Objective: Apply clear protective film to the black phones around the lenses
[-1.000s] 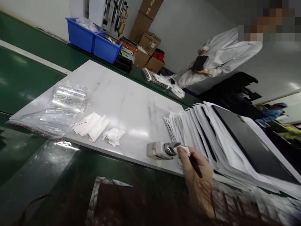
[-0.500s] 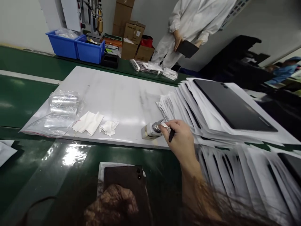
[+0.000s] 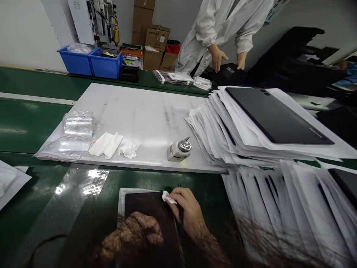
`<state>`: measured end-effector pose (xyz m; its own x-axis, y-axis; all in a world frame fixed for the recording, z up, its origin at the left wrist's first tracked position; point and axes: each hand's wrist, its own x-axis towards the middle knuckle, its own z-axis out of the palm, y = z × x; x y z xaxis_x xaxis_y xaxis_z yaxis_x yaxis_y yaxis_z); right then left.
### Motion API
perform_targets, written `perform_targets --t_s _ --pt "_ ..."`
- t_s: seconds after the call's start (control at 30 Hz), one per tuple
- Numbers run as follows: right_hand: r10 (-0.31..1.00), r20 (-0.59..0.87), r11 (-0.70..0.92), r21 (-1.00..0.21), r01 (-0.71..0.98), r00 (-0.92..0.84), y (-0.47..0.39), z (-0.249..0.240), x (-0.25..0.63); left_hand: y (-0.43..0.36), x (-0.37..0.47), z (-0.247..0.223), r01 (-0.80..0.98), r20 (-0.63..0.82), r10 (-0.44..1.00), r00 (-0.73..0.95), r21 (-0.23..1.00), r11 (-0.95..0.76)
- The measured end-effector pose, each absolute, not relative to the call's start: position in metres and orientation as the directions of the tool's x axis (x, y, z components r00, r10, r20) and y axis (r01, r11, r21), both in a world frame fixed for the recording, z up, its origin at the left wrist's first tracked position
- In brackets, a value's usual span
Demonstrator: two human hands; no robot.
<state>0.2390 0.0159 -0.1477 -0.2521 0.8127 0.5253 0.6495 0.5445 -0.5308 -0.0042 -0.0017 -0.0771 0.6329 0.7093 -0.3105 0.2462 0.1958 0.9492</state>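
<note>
A dark tablet (image 3: 143, 203) lies back up on a white sheet (image 3: 122, 201) at the table's near edge. My left hand (image 3: 136, 232) rests on it, fingers curled in, partly behind loose strands of hair; whether anything is inside is hidden. At the tablet's upper right corner, by the camera lenses, my right hand (image 3: 188, 210) pinches a small white wipe (image 3: 169, 198) against the surface. Dark tweezers (image 3: 181, 217) are tucked in the same hand, their tips pointing up. Beyond it stands a pump dispenser bottle (image 3: 178, 152) with a metal top.
A white board (image 3: 131, 108) carries folded wipes (image 3: 106, 144), a crumpled wipe (image 3: 129, 149) and a plastic bag of film rolls (image 3: 78, 130). To the right is a stack of sheets with a tablet (image 3: 279, 115) on top. Across the table stands a co-worker (image 3: 223, 33) near blue bins (image 3: 106, 65).
My right hand has come from the dispenser bottle's top down to the tablet's corner, carrying the wipe and tweezers. The co-worker's hands have let go of a dark panel.
</note>
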Motion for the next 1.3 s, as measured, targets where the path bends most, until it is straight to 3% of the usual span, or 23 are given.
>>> perform_targets --t_s 0.43,0.83,1.0,1.3 --pt "0.769 0.552 0.579 -0.387 0.718 -0.323 0.028 -0.168 0.255 -0.008 -0.008 -0.078 0.164 -0.258 0.744 0.617 0.966 0.200" --pt "0.659 0.445 0.749 -0.316 0.582 -0.606 0.014 -0.163 0.254 -0.006 -0.006 -0.093 0.142 -0.168 0.749 0.641 0.985 0.099" --pt "0.723 0.478 0.658 -0.255 0.709 -0.499 0.021 -0.155 0.280 -0.006 -0.006 -0.090 0.139 -0.165 0.751 0.639 0.985 0.099" --pt "0.767 0.502 0.606 -0.362 0.709 -0.399 0.031 -0.167 0.250 -0.007 -0.006 -0.089 0.136 -0.190 0.763 0.618 0.982 0.134"
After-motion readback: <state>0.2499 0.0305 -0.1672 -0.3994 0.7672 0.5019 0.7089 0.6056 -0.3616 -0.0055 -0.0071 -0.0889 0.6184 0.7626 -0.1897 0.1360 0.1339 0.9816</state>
